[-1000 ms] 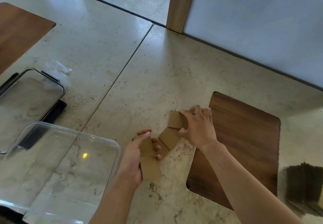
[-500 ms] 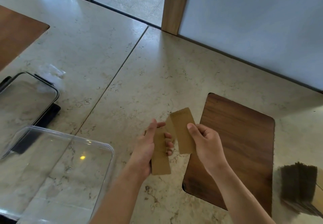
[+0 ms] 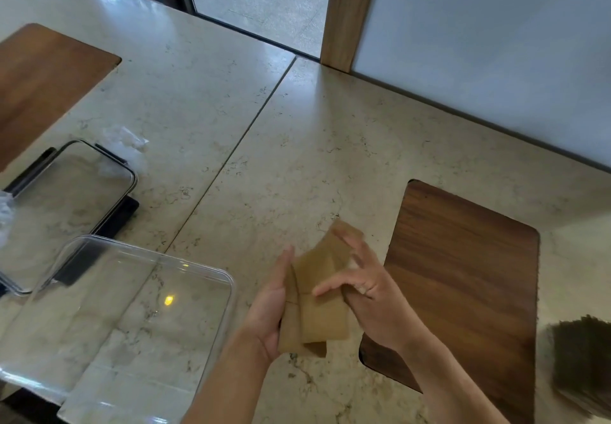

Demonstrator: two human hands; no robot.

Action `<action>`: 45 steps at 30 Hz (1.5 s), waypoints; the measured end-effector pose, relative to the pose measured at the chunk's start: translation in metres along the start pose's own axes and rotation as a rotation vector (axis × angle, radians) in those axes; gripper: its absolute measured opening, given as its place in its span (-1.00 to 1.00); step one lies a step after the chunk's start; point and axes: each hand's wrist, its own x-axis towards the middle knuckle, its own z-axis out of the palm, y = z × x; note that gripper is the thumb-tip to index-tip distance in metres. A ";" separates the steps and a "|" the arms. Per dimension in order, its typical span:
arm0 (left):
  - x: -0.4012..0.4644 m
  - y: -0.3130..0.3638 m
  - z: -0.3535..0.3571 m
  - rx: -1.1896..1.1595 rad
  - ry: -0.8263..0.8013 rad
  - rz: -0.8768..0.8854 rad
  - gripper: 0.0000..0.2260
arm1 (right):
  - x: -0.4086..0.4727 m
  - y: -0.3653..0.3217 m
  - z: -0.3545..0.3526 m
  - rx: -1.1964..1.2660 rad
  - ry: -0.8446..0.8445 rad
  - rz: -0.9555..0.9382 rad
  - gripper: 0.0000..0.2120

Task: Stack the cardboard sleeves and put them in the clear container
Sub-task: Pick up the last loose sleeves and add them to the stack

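Several flat brown cardboard sleeves (image 3: 322, 304) overlap in a loose, uneven bundle above the marble table, held between both hands. My left hand (image 3: 269, 311) cups the bundle's left edge with the thumb up. From the right, my right hand (image 3: 365, 286) presses on the bundle, fingers spread across the top sleeve. The clear container (image 3: 59, 251) sits empty at the lower left, just left of my left hand.
A clear lid with black clips (image 3: 59, 198) lies behind the container, crumpled plastic wrap (image 3: 127, 140) beyond it. A wooden board (image 3: 469, 278) lies right of my hands. A dark stack of sleeves (image 3: 583, 360) sits at the right edge. Another board (image 3: 43, 83) is far left.
The sleeves were lifted off the table, then the separate pieces held in each hand were brought together into one overlapping bundle. My right fingers now spread over the top.
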 end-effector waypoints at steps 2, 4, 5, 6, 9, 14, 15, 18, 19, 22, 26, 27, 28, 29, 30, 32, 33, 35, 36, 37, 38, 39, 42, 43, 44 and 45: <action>0.001 -0.006 -0.001 -0.012 0.022 0.000 -0.62 | -0.003 0.005 0.003 0.044 -0.152 0.052 -0.52; 0.003 -0.012 -0.005 -0.070 0.047 0.038 -0.61 | -0.002 0.004 0.008 0.231 -0.074 0.114 -0.51; 0.004 -0.015 -0.008 -0.131 0.034 0.061 -0.62 | -0.001 0.006 0.008 0.267 0.101 0.152 -0.48; 0.004 -0.016 -0.010 -0.201 0.025 0.086 -0.62 | 0.002 0.009 0.007 0.209 0.306 0.189 -0.47; 0.002 -0.018 -0.018 -0.279 0.094 0.205 -0.56 | 0.023 0.014 0.002 -0.230 0.544 0.402 -0.81; -0.001 -0.014 -0.024 -0.241 0.230 0.306 -0.77 | 0.055 0.018 0.006 -0.678 0.245 0.551 0.01; -0.001 -0.012 -0.023 -0.245 0.264 0.304 -0.80 | 0.057 0.021 0.002 -0.672 0.264 0.537 -0.05; -0.003 -0.009 -0.022 -0.218 0.327 0.311 -0.77 | 0.056 0.022 -0.013 -0.379 0.399 0.522 -0.41; -0.004 -0.009 -0.022 -0.190 0.329 0.322 -0.75 | 0.052 0.021 -0.018 -0.187 0.452 0.528 -0.52; -0.006 -0.010 -0.022 -0.048 0.336 0.349 -0.57 | 0.035 0.013 -0.030 0.326 0.446 0.451 -0.61; -0.011 -0.022 -0.019 0.231 0.129 0.208 -0.52 | 0.005 0.006 0.005 0.211 0.019 0.356 -0.76; -0.013 -0.026 -0.018 0.229 0.105 0.184 -0.57 | 0.001 0.009 0.018 0.193 -0.059 0.360 -0.82; -0.015 -0.030 -0.019 0.199 0.119 0.179 -0.61 | -0.001 0.011 0.029 0.182 -0.091 0.361 -0.81; -0.016 -0.033 -0.021 0.152 0.154 0.182 -0.64 | -0.002 0.015 0.036 0.165 -0.066 0.357 -0.78; -0.018 -0.036 -0.024 0.086 0.183 0.189 -0.68 | -0.002 0.017 0.038 0.127 0.027 0.363 -0.75; -0.023 -0.040 -0.033 -0.036 0.220 0.217 -0.65 | 0.000 0.020 0.041 -0.084 0.298 0.419 -0.82; -0.025 -0.042 -0.036 -0.059 0.224 0.231 -0.63 | 0.001 0.019 0.044 -0.277 0.322 0.435 -0.62; -0.032 -0.044 -0.038 -0.062 0.237 0.238 -0.61 | 0.005 0.017 0.058 -0.641 0.224 0.472 -0.15; -0.035 -0.044 -0.037 -0.060 0.250 0.236 -0.61 | 0.007 0.017 0.063 -0.726 0.208 0.480 -0.04; -0.037 -0.045 -0.036 -0.056 0.270 0.237 -0.62 | 0.010 0.016 0.065 -0.733 0.227 0.487 -0.03; -0.038 -0.044 -0.035 -0.051 0.294 0.243 -0.62 | 0.013 0.015 0.061 -0.672 0.280 0.483 -0.10; -0.039 -0.044 -0.034 -0.044 0.321 0.254 -0.62 | 0.016 0.015 0.053 -0.561 0.337 0.471 -0.23; -0.039 -0.041 -0.032 -0.033 0.382 0.266 -0.50 | 0.013 0.009 0.022 -0.013 0.465 0.449 -0.63; -0.038 -0.040 -0.030 -0.028 0.383 0.268 -0.44 | 0.008 0.006 0.012 0.157 0.498 0.415 -0.68; -0.038 -0.039 -0.027 -0.016 0.377 0.263 -0.38 | 0.000 0.004 0.003 0.295 0.499 0.366 -0.69; -0.037 -0.040 -0.024 0.008 0.359 0.250 -0.32 | -0.009 -0.002 -0.004 0.401 0.435 0.323 -0.66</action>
